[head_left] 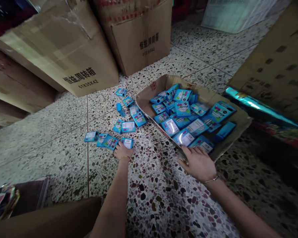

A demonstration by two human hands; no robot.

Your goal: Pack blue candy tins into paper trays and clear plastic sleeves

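Observation:
My left hand (123, 151) is down at the floor, its fingers closed at a small blue candy box (127, 142); the fingertips are partly hidden. Just left of those fingers lies another blue box (111, 142), in a short row with more of the same kind. My right hand (200, 164) rests at the near rim of a shallow cardboard tray (217, 88), thumb apart and fingers stretched over the edge. Inside the tray lie several blue candy boxes (182, 108), loosely piled at different angles. Other blue boxes (128, 126) are scattered on the floor left of the tray.
Large cardboard cartons (89, 62) stand along the back left. A tilted carton (273, 66) and shiny blue wrapping (258, 107) border the right side. At the back right is a whitish crate (235, 15). A cardboard edge (52, 218) and colourful packets (5, 201) lie at lower left.

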